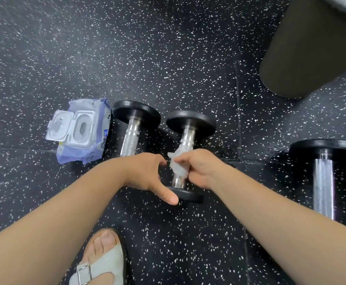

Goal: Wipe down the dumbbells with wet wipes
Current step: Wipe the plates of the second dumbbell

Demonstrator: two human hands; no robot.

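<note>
Three dumbbells with black plates and chrome handles lie on the speckled black floor. The middle dumbbell [189, 128] has a white wet wipe [177, 166] wrapped round its handle, and my right hand [200, 168] grips that wipe and handle. My left hand [149, 173] holds the near plate of the same dumbbell, thumb on its rim. The left dumbbell [135, 120] lies just beside it, its near end hidden by my left wrist. A third dumbbell [323, 173] lies at the right. The purple wet wipe pack [81, 130] lies left of the dumbbells with its lid flipped open.
A dark padded cylinder [312, 48] leans in at the top right. My foot in a pale sandal [100, 262] stands at the bottom, near my left forearm. Floor tile seams run past the dumbbells.
</note>
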